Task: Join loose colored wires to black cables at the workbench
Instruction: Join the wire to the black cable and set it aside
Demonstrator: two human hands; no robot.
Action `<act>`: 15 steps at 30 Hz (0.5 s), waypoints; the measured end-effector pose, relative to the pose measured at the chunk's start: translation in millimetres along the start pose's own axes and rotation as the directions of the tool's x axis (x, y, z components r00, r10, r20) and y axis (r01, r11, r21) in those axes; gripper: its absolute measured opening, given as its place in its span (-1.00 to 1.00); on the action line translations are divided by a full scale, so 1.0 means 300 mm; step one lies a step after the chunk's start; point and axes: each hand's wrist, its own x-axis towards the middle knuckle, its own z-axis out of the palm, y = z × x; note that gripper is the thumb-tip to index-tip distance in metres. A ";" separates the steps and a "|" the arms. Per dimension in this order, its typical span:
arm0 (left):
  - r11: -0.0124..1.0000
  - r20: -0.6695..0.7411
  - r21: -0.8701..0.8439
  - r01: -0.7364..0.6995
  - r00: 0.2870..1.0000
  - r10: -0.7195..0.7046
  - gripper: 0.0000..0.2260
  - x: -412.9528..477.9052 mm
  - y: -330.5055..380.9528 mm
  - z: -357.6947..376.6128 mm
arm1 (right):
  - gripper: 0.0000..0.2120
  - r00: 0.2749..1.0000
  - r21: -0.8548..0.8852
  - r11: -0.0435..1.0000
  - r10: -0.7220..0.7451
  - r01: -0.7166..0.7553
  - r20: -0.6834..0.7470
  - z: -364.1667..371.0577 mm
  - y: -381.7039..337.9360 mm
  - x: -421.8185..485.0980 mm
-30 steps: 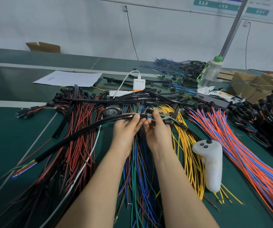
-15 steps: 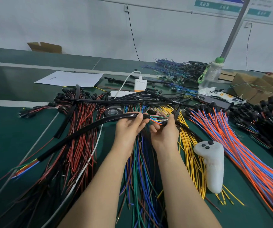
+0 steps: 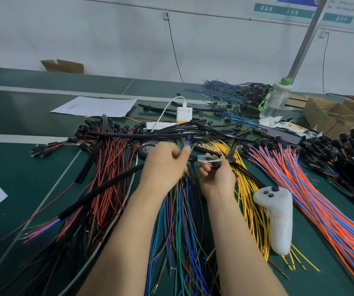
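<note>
Wires (image 3: 206, 160), thin, from matte black cable (image 3: 107, 184)

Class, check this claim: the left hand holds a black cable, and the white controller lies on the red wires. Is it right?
One detail is wrong. The left hand does hold the black cable, but the head view shows the white controller lying on the yellow wires, just right of the right hand.
</note>
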 end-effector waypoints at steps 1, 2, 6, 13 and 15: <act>0.988 -0.143 0.112 -0.107 0.982 0.122 -0.70 0.000 0.009 -0.024 | -0.78 1.000 0.005 1.000 0.006 -0.006 0.003 -0.002 -0.001 0.001; 0.963 -0.202 0.210 -0.170 0.956 0.212 -0.75 0.005 0.010 -0.044 | -0.79 1.000 0.016 1.000 0.009 -0.009 0.009 -0.003 -0.003 0.000; 0.920 0.070 0.369 -0.130 0.991 0.112 -0.69 0.023 -0.052 -0.056 | -0.77 0.998 0.001 1.000 0.004 -0.004 0.065 0.001 -0.004 -0.010; 0.862 0.072 0.428 -0.271 0.961 0.266 -0.58 0.028 -0.062 0.008 | -0.77 0.992 -0.169 0.981 -0.074 0.090 0.100 0.016 -0.026 -0.018; 0.840 0.133 0.451 -0.301 0.953 0.271 -0.58 0.039 -0.055 0.015 | -0.80 0.990 -0.164 0.983 -0.066 0.086 0.121 0.020 -0.035 -0.025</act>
